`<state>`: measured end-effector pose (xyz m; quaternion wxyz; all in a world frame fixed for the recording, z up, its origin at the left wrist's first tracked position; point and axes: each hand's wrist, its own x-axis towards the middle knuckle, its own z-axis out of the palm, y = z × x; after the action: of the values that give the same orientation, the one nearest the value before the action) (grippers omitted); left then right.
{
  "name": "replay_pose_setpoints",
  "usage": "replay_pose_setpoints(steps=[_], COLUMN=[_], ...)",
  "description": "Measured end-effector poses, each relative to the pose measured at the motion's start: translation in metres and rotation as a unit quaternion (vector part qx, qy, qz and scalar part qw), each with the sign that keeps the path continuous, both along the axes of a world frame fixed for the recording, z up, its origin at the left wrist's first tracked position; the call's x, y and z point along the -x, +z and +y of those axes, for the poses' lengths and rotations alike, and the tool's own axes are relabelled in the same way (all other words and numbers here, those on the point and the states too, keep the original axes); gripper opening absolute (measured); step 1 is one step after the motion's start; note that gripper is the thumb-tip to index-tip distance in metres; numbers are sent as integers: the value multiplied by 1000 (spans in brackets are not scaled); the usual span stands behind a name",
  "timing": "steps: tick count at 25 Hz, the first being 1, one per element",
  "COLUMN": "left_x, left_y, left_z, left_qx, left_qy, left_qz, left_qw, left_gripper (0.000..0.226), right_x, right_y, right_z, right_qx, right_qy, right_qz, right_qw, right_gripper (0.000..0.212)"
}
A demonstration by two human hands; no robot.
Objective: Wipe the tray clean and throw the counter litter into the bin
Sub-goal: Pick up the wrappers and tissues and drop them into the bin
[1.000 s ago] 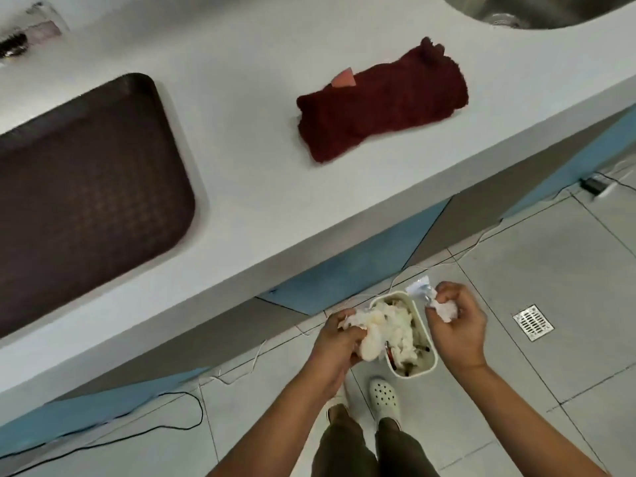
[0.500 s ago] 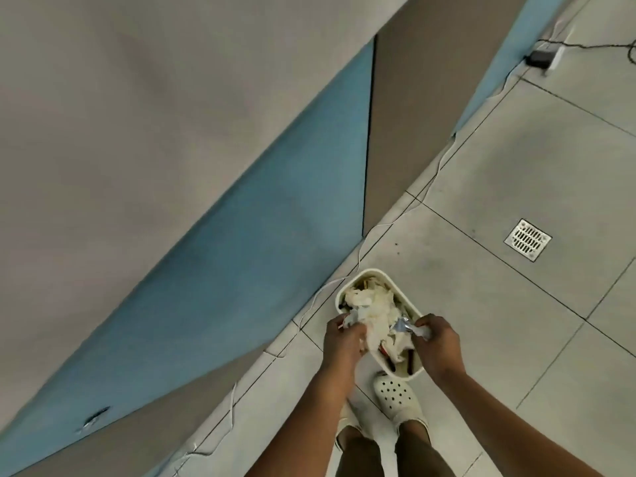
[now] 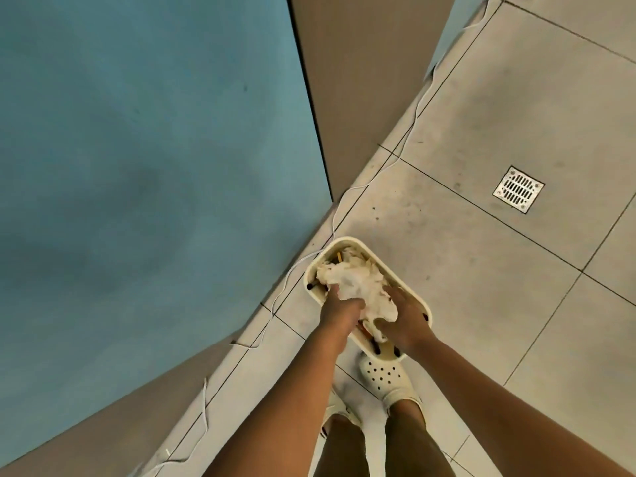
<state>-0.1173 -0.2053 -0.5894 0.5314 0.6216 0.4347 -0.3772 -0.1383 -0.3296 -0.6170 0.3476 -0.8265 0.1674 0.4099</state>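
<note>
Head view, steeply down, floor (image 3: 481, 125) close.

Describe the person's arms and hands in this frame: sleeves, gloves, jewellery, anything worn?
Both forearms are bare as far up as the frame shows: no sleeves in view. The left hand and the right hand wear no gloves, and no rings, watch or wristbands are visible. The right hand shows a dark-painted nail at its outer edge. No cables or markings on either arm.

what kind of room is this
Probably a kitchen or washroom-type wet area: tiled floor with a metal drain, blue cabinet fronts, and a small bin of tissue on the floor.
</note>
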Motion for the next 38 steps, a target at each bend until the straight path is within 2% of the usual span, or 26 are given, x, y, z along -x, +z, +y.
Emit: replay_pose_setpoints(steps=[4, 7, 9, 14, 21, 24, 27, 30, 33, 38], left_x=[23, 34, 33, 12, 26, 47, 67, 95, 128, 190], left_y=[14, 53, 91, 234, 443, 521, 580, 613, 625, 634], left_z=[12, 23, 28, 32, 37, 62, 97, 135, 182, 290], left_qx=[-45, -51, -42, -6, -14, -19, -64, -101, -142, -213], left_qy=[40, 47, 57, 67, 140, 174, 225, 278, 325, 411], left_qz=[5, -11, -36, -159, -371, -452, -499, -518, -514, -470], left_qw=[998, 998, 997, 985, 918, 875, 834, 803, 781, 751], left_gripper=[54, 44, 35, 30, 24, 28, 26, 24, 20, 17], right_x=[17, 26, 26, -10, -27, -35, -42, -34, -20, 20], right_y=[12, 43, 72, 207, 426, 506, 565, 599, 612, 626], right_z=[-6, -3, 2, 27, 52, 63, 96, 148, 207, 321], right_qx=[-11, -43, -67, -150, -258, -303, -346, -374, -401, -401], right_qy=[-108, -163, -183, -176, -14, 30, 86, 153, 198, 265], right_qz=[-11, 25, 24, -107, -280, -338, -371, -369, -352, -345], right_qw=[994, 985, 980, 967, 925, 891, 857, 837, 822, 806], right_gripper=[48, 35, 30, 25, 22, 19, 19, 19, 28, 19])
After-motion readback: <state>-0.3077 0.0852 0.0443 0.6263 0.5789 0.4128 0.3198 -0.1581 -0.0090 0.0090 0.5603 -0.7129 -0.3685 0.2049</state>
